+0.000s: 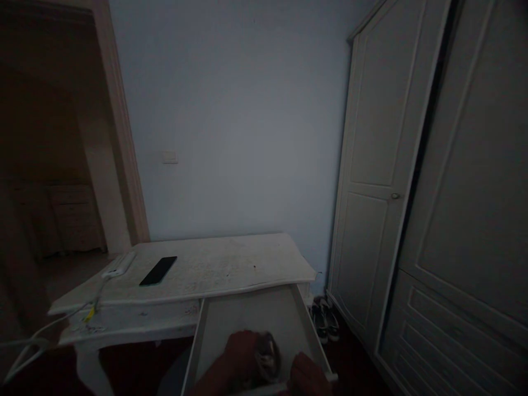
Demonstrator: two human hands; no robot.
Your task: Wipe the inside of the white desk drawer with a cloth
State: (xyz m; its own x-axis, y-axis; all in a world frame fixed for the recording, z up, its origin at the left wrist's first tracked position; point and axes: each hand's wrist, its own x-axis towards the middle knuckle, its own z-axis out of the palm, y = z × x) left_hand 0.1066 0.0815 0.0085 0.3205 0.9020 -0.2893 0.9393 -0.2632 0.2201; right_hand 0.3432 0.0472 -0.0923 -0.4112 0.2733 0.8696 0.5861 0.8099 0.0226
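A white drawer (251,313) is pulled out from under the table top, and both hands are at its front part. My left hand (242,352) reaches into the drawer with its fingers closed round a small rounded, shiny object (269,356), dark at the rim and paler inside. Dim light and blur hide what kind of object it is. At the drawer's front right, my right hand (307,375) curls over the front edge, a little apart from the object. Its fingertips are partly hidden.
On the white table (231,258) lie a dark phone (159,271) and a white power strip (119,265) with its cable trailing left. Shoes (325,319) stand on the floor between the table and a tall wardrobe (371,165). A doorway opens at the left.
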